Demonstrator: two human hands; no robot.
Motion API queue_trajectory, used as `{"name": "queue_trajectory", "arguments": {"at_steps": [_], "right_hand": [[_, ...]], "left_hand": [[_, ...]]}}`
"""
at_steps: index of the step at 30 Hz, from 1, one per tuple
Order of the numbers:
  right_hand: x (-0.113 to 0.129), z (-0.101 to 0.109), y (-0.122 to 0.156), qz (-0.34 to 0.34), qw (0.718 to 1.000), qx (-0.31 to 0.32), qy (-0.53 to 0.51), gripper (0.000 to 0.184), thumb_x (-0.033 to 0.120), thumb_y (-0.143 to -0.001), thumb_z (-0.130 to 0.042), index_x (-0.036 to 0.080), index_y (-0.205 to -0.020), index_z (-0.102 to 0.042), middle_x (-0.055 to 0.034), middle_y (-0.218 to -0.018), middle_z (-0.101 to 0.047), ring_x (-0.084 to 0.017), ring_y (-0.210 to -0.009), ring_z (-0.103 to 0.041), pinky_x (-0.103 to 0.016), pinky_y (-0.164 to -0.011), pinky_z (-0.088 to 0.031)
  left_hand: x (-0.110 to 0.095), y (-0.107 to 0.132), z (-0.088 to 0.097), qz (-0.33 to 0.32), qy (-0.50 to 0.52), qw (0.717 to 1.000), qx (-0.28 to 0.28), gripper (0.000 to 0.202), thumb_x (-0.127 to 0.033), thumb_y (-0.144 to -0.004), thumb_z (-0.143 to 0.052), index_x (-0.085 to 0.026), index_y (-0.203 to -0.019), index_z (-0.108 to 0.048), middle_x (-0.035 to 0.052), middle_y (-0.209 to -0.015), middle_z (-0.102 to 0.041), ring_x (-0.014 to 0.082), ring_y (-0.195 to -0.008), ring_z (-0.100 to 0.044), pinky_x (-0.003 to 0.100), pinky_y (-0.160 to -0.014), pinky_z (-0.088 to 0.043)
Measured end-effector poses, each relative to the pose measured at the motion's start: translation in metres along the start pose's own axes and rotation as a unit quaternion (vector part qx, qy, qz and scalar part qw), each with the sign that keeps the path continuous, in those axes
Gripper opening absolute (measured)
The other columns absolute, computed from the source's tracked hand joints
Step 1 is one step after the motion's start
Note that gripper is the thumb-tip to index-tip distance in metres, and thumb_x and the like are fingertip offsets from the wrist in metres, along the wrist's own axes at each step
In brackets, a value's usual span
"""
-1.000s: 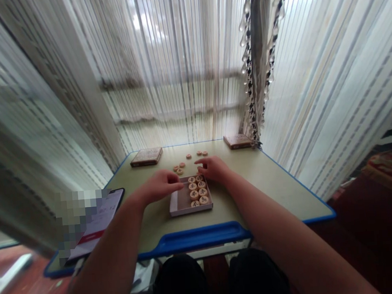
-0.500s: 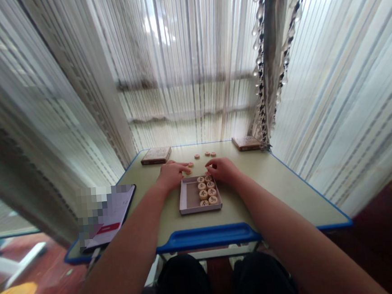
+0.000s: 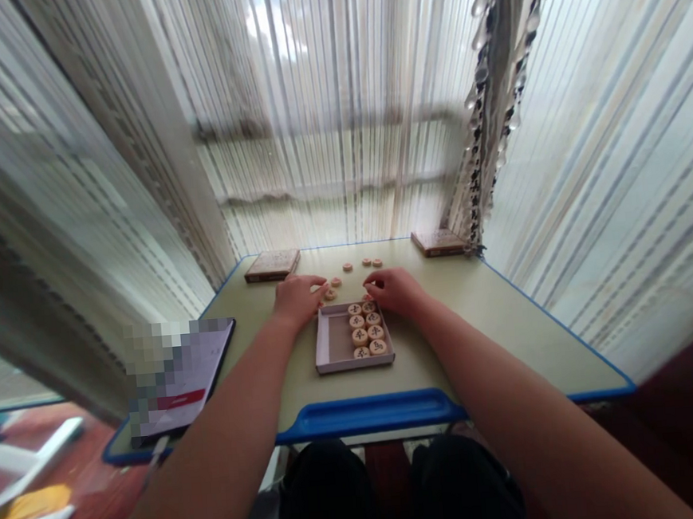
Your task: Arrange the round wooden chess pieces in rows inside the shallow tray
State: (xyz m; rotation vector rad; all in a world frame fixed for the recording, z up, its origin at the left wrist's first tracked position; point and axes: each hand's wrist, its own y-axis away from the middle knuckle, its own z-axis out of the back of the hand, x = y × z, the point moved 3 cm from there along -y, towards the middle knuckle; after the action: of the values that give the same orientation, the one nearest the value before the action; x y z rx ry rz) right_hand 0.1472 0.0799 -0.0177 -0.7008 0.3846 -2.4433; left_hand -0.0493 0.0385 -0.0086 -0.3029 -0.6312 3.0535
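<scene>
My left hand (image 3: 299, 300) rests on the table at the far left of a shallow box (image 3: 335, 365). Its fingers are apart, beside a round wooden xiangqi piece (image 3: 330, 294); part of another piece shows below the thumb. At the box's far right corner, my right hand (image 3: 394, 289) has its fingers curled together around a xiangqi piece (image 3: 367, 297), partly hidden by the fingers. Inside the box, several pieces with dark characters lie in two columns along the right, including one piece (image 3: 378, 346) at the near end. The bare floor of the box shows at the left.
Several more pieces lie beyond the hands, among them one piece (image 3: 348, 267). Two flat closed boxes stand at the back, a left one (image 3: 272, 265) and a right one (image 3: 439, 243). A clipboard with papers (image 3: 193, 375) lies left. A blue tray (image 3: 371, 413) edges the table's front.
My left fingers have drawn back from a piece and lifted slightly, uncovering it. My right hand stays by the box corner. The view has tilted slightly.
</scene>
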Motion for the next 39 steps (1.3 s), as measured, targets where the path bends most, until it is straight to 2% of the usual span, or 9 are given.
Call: {"name": "queue_trajectory", "arguments": {"at_steps": [7, 12, 18, 24, 28, 31, 33, 36, 39], "right_hand": [[0.007, 0.001, -0.002, 0.005, 1.0, 0.02, 0.012, 0.023, 0.031, -0.076, -0.05, 0.023, -0.087, -0.068, -0.0022, -0.072, -0.067, -0.014, -0.064, -0.057, -0.023, -0.059, -0.037], [0.01, 0.002, 0.0, -0.006, 0.999, 0.023, 0.021, 0.022, 0.031, -0.075, -0.051, 0.023, -0.086, -0.068, -0.0021, -0.073, -0.067, -0.015, -0.066, -0.057, -0.023, -0.06, -0.038], [0.006, 0.002, 0.0, 0.006, 1.0, 0.018, 0.008, 0.024, 0.028, -0.077, -0.047, 0.02, -0.087, -0.068, -0.0029, -0.074, -0.067, -0.013, -0.066, -0.057, -0.022, -0.06, -0.039], [0.003, 0.003, -0.001, 0.016, 1.0, -0.01, 0.01, 0.023, 0.027, -0.075, -0.048, 0.021, -0.083, -0.068, -0.0037, -0.075, -0.067, -0.014, -0.067, -0.057, -0.023, -0.062, -0.039], [0.003, 0.004, -0.001, 0.007, 1.0, -0.016, -0.007, 0.022, 0.027, -0.074, -0.049, 0.02, -0.082, -0.069, -0.0034, -0.07, -0.065, -0.014, -0.063, -0.055, -0.024, -0.06, -0.038], [0.005, 0.005, -0.002, -0.021, 0.996, -0.019, -0.084, 0.023, 0.029, -0.074, -0.05, 0.019, -0.084, -0.068, -0.0035, -0.069, -0.064, -0.013, -0.062, -0.054, -0.025, -0.06, -0.039], [0.007, 0.005, -0.002, -0.052, 0.98, -0.008, -0.19, 0.028, 0.033, -0.075, -0.051, 0.018, -0.093, -0.066, -0.0039, -0.072, -0.064, -0.012, -0.063, -0.053, -0.024, -0.058, -0.04], [0.013, 0.005, 0.0, -0.096, 0.938, 0.03, -0.333, 0.036, 0.038, -0.073, -0.055, 0.017, -0.102, -0.061, -0.0048, -0.079, -0.063, -0.011, -0.062, -0.053, -0.021, -0.051, -0.04], [0.021, 0.01, 0.004, -0.1, 0.915, 0.05, -0.387, 0.034, 0.041, -0.07, -0.06, 0.015, -0.091, -0.064, -0.0049, -0.075, -0.062, -0.01, -0.062, -0.053, -0.02, -0.048, -0.04]], "left_hand": [[0.006, -0.01, -0.011, -0.026, 0.013, 0.998, 0.052, 0.039, -0.052, -0.072, -0.049, -0.026, -0.093, -0.069, 0.0066, -0.092, -0.062, 0.0224, -0.089, -0.051, 0.031, -0.081, -0.037], [0.003, -0.011, -0.007, -0.048, 0.015, 0.997, 0.051, 0.037, -0.048, -0.075, -0.046, -0.027, -0.096, -0.068, 0.006, -0.091, -0.061, 0.0209, -0.087, -0.052, 0.03, -0.079, -0.037], [-0.001, -0.012, -0.007, -0.084, 0.06, 0.986, 0.129, 0.031, -0.035, -0.074, -0.05, -0.023, -0.095, -0.068, 0.005, -0.082, -0.064, 0.0148, -0.071, -0.056, 0.023, -0.067, -0.04], [0.001, -0.012, -0.01, -0.104, 0.082, 0.979, 0.152, 0.033, -0.04, -0.073, -0.049, -0.018, -0.086, -0.07, 0.0034, -0.072, -0.066, 0.0141, -0.064, -0.055, 0.023, -0.058, -0.037], [0.0, -0.013, -0.008, -0.093, 0.091, 0.988, 0.086, 0.035, -0.042, -0.075, -0.047, -0.018, -0.085, -0.069, 0.0051, -0.078, -0.066, 0.015, -0.068, -0.056, 0.024, -0.061, -0.039], [-0.008, -0.011, -0.003, -0.097, 0.131, 0.986, 0.027, 0.036, -0.042, -0.078, -0.045, -0.017, -0.091, -0.067, 0.0055, -0.083, -0.066, 0.0146, -0.068, -0.056, 0.024, -0.062, -0.04], [-0.018, -0.007, 0.002, -0.131, 0.158, 0.979, 0.005, 0.034, -0.04, -0.08, -0.045, -0.018, -0.094, -0.066, 0.005, -0.084, -0.067, 0.0148, -0.069, -0.056, 0.025, -0.064, -0.041], [-0.032, -0.001, 0.009, -0.183, 0.172, 0.968, -0.027, 0.029, -0.034, -0.082, -0.045, -0.018, -0.097, -0.065, 0.0046, -0.082, -0.067, 0.0161, -0.074, -0.056, 0.027, -0.069, -0.041], [-0.039, 0.004, 0.013, -0.207, 0.183, 0.959, -0.065, 0.027, -0.03, -0.082, -0.047, -0.019, -0.098, -0.065, 0.005, -0.084, -0.068, 0.0169, -0.079, -0.056, 0.029, -0.074, -0.042]]}}
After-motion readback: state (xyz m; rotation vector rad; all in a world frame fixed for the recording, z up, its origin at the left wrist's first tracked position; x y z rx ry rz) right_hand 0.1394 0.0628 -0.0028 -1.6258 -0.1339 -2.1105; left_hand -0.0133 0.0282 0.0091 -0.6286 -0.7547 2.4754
